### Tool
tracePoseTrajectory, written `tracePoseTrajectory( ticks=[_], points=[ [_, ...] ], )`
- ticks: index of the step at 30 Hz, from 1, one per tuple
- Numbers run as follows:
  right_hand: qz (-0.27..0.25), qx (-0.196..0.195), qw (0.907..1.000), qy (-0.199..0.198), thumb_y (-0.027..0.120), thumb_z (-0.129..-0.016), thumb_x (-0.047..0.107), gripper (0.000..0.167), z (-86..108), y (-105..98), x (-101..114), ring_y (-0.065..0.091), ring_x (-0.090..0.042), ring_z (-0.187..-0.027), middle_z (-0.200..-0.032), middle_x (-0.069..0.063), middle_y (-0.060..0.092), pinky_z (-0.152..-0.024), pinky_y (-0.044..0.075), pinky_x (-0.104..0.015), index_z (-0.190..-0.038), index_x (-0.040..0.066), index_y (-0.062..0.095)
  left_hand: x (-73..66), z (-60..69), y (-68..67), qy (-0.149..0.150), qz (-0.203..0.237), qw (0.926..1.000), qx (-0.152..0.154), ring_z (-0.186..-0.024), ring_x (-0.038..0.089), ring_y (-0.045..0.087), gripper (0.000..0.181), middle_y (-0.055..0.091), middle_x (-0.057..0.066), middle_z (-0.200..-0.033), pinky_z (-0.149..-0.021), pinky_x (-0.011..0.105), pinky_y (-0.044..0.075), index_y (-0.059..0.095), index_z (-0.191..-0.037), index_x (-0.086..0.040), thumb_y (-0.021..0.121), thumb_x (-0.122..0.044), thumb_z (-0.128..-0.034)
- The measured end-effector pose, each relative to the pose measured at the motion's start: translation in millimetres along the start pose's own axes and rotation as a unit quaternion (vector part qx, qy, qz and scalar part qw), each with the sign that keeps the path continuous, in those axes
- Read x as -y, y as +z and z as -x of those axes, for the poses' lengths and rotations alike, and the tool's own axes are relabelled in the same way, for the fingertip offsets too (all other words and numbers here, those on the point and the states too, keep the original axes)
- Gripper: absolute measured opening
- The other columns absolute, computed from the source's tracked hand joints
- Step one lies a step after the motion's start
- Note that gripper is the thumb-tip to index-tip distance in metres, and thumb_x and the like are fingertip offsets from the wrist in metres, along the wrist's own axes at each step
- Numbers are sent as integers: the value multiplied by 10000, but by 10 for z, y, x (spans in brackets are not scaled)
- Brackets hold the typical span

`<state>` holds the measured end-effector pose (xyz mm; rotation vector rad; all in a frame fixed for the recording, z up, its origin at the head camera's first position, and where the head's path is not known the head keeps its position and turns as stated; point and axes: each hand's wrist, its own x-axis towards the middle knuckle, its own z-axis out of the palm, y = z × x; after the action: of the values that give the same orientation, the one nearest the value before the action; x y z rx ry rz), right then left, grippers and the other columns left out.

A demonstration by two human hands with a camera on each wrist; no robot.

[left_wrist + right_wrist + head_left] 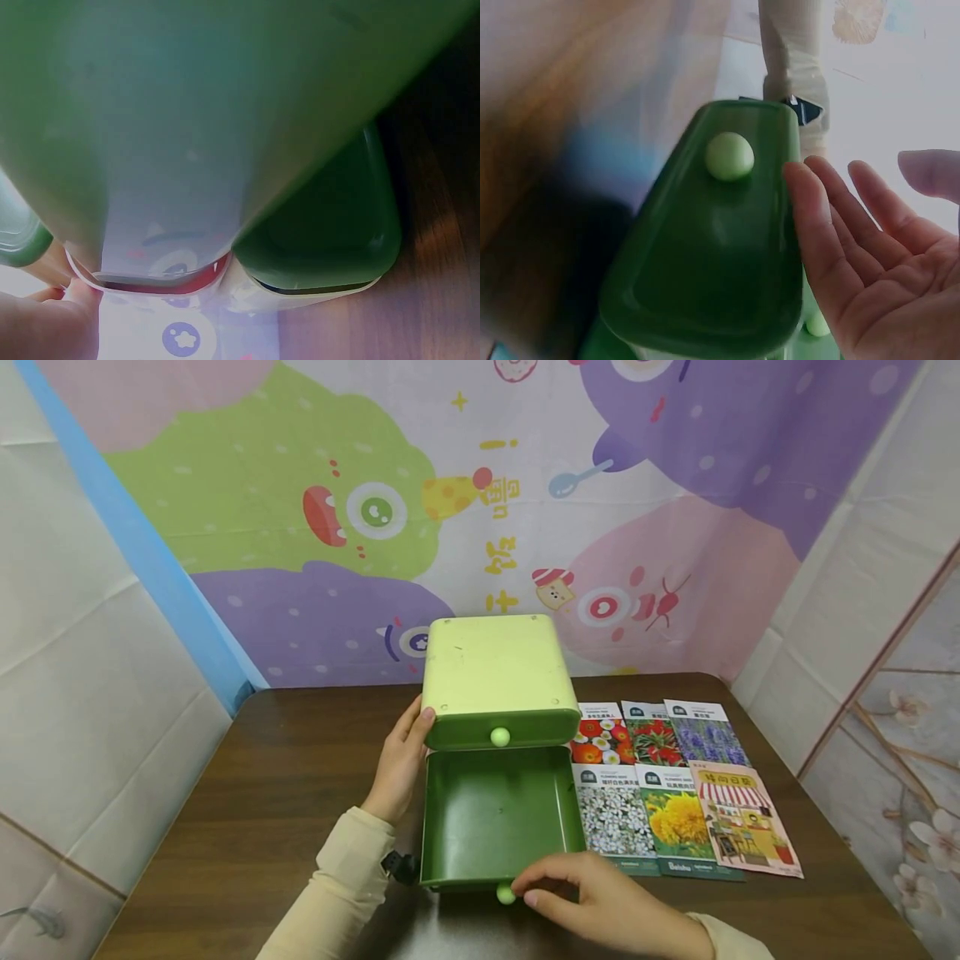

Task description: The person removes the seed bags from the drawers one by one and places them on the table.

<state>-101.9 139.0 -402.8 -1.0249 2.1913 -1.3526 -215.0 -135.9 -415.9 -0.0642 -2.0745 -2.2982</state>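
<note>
A small drawer cabinet (495, 664) with a pale yellow-green top and dark green drawer fronts stands on the table. A green drawer (498, 810) is pulled out towards me, its inner floor showing from above. My left hand (397, 764) rests against the cabinet's left side, thumb by the front upper corner. In the left wrist view, only part of that hand (56, 319) shows beside the cabinet's edge. Close to the drawer's round light-green knob (506, 893) is my right hand (600, 897). In the right wrist view, its fingers spread beside the drawer front (712, 247), not around the knob.
Several flower seed packets (618, 810) lie in two rows right of the cabinet, along with a pink illustrated packet (746, 818). Behind the brown table (292, 768) hangs a cartoon-printed cloth (285, 468). A black strap device (400, 866) sits at my left wrist.
</note>
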Motion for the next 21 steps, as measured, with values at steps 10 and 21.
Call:
tracePoseTrajectory(
  ticks=[10, 21],
  points=[
    [2, 765, 9969, 157, 528, -1025, 290, 311, -7, 132, -139, 598, 40, -1032, -1192, -48, 706, -824, 518, -187, -1239, 120, 675, 7, -2, -6, -24, -29, 10000, 15, -1430, 208, 351, 643, 322, 3, -1581, -1163, 477, 317, 307, -1543, -238, 521, -489, -991],
    [-394, 781, 9927, 830, 566, -1004, 274, 337, -23, 226, -312, 611, 41, -1023, -1192, -95, 703, -817, 516, -184, -1243, 58, 667, 4, -5, -2, -54, -67, 10000, -13, -1400, 212, 389, 636, 338, 4, -1574, -1121, 462, 357, 309, -1542, -245, 518, -487, -993]
  ],
)
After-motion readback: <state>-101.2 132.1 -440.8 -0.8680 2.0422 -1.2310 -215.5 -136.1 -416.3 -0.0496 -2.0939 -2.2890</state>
